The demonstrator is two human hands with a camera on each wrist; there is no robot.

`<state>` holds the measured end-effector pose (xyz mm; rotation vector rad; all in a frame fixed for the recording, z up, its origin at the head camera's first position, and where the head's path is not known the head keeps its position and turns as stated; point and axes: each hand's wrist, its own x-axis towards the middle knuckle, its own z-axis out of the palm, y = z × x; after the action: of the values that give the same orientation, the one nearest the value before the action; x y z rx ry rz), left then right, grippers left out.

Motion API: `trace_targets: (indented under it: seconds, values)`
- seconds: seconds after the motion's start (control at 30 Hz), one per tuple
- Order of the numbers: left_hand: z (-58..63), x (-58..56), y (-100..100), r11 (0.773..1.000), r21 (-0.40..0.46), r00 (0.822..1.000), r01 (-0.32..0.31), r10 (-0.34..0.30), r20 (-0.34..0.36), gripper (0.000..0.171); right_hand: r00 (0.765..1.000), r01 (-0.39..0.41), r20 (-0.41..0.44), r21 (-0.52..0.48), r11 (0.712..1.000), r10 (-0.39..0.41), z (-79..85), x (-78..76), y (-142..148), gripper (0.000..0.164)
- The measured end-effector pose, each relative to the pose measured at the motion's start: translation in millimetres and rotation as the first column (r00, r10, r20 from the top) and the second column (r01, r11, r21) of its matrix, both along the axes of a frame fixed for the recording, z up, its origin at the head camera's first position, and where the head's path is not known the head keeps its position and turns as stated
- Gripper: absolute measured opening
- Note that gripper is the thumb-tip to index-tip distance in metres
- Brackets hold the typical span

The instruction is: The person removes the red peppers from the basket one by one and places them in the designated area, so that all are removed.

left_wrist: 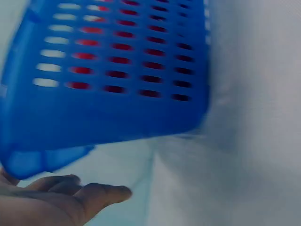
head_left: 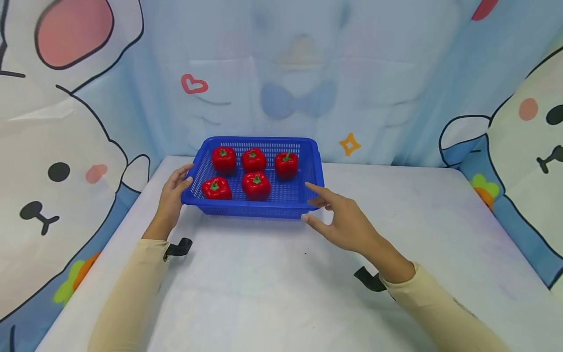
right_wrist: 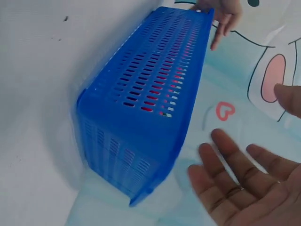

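Observation:
A blue plastic basket (head_left: 252, 211) with slotted walls stands at the back of the table. In it are several red bell peppers (head_left: 256, 189) with green stems, some along the back and some nearer the front. My left hand (head_left: 170, 199) is at the basket's left end, thumb and fingers extended right beside the rim. In the left wrist view, the thumb (left_wrist: 106, 194) stands apart from the blue wall. At the right end, my right hand (head_left: 345, 220) has its fingers spread near the front corner. The right wrist view shows those fingers (right_wrist: 237, 167) holding nothing.
A white cloth (head_left: 264, 283) covers the table. Behind it hangs a light blue curtain (head_left: 378, 98) printed with cartoon animals, which also comes down along both sides. A black strap (head_left: 178, 247) sits at the left wrist, another strap (head_left: 368, 279) at the right.

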<state>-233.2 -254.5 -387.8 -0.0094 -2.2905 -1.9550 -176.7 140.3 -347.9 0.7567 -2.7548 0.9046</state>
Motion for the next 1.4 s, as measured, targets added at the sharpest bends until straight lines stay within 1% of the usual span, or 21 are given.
trace_targets:
  seconds: [0.07,0.1,0.17,0.23,0.3,0.33,0.4,0.43,0.5,0.6,0.67,0.87,1.0,1.1,1.2,1.27,1.33,1.4]
  values:
    - [-12.4,-7.0,-3.0,0.994,0.107,0.999,-0.002,-0.003,0.047,0.049,0.996,-0.066,0.045,-0.105,0.992,0.071,-1.6,-11.9,-7.3,0.068]
    - [-17.8,-9.6,-4.5,0.985,0.171,0.998,-0.004,-0.006,0.062,0.047,0.992,-0.092,0.074,-0.151,0.984,0.105,-2.3,-18.2,-11.3,0.067]
    - [-26.6,-13.0,-6.9,0.96,0.282,0.997,0.001,-0.023,0.075,0.044,0.977,-0.124,0.143,-0.216,0.968,0.157,-3.6,-31.3,-20.6,0.068]
    - [-33.2,-14.9,-8.4,0.928,0.372,0.996,0.024,-0.056,0.075,0.043,0.951,-0.114,0.249,-0.27,0.956,0.184,-3.4,-43.9,-30.8,0.07]
    - [-37.9,-15.7,-8.6,0.901,0.431,0.995,0.053,-0.083,0.05,0.041,0.915,-0.083,0.352,-0.308,0.948,0.195,-3.1,-55.7,-40.8,0.072]
    - [-39.4,-15.7,-8.3,0.896,0.44,0.995,0.064,-0.091,0.041,0.041,0.894,-0.063,0.403,-0.319,0.946,0.195,-2.7,-60.8,-45.8,0.074]
    - [-41.7,-16.0,-7.3,0.898,0.434,0.994,0.078,-0.101,0.03,0.042,0.853,-0.02,0.487,-0.334,0.942,0.19,-2.5,-70.2,-55.9,0.077]
    - [-42.7,-16.4,-7.1,0.899,0.43,0.994,0.084,-0.105,0.026,0.042,0.836,-0.002,0.517,-0.335,0.942,0.185,-2.4,-74.6,-61.0,0.079]
    - [-43.4,-16.6,-6.1,0.911,0.403,0.994,0.084,-0.104,0.028,0.042,0.807,0.026,0.563,-0.333,0.943,0.177,-2.0,-83.3,-71.7,0.082]
    - [-44.1,-17.6,-5.1,0.924,0.375,0.995,0.077,-0.097,0.034,0.042,0.781,0.063,0.606,-0.318,0.946,0.152,-1.4,-96.2,-88.3,0.086]
    - [-44.5,-18.4,-4.1,0.931,0.356,0.995,0.074,-0.093,0.037,0.042,0.768,0.084,0.628,-0.3,0.95,0.13,-1.8,-104.6,-97.5,0.089]
    - [-47.1,-20.6,-0.7,0.934,0.348,0.995,0.088,-0.102,0.024,0.044,0.718,0.16,0.694,-0.243,0.957,0.056,-7.8,-122.7,-114.1,0.097]
    - [-49.3,-19.9,0.2,0.936,0.34,0.994,0.089,-0.104,0.026,0.046,0.681,0.181,0.731,-0.23,0.956,0.047,-14.9,-129.9,-118.7,0.102]
    - [-49.4,-19.7,0.6,0.939,0.334,0.994,0.088,-0.104,0.031,0.047,0.669,0.177,0.743,-0.201,0.964,0.032,-19.5,-134.1,-120.5,0.1]
    - [-47.8,-20.4,0.5,0.939,0.331,0.994,0.09,-0.106,0.031,0.047,0.671,0.168,0.742,-0.16,0.973,0.006,-20.7,-136.9,-121.4,0.096]
    - [-46.9,-20.8,0.1,0.944,0.318,0.994,0.089,-0.104,0.03,0.048,0.679,0.159,0.734,-0.143,0.977,-0.003,-20.3,-138.4,-121.9,0.092]
    - [-46.9,-21.1,-1.0,0.944,0.318,0.995,0.087,-0.101,0.025,0.048,0.69,0.152,0.723,-0.129,0.98,-0.012,-20.6,-140.0,-122.8,0.09]
    - [-47.6,-21.2,-2.1,0.945,0.315,0.995,0.086,-0.098,0.023,0.048,0.708,0.145,0.706,-0.114,0.983,-0.023,-21.8,-141.4,-123.9,0.088]
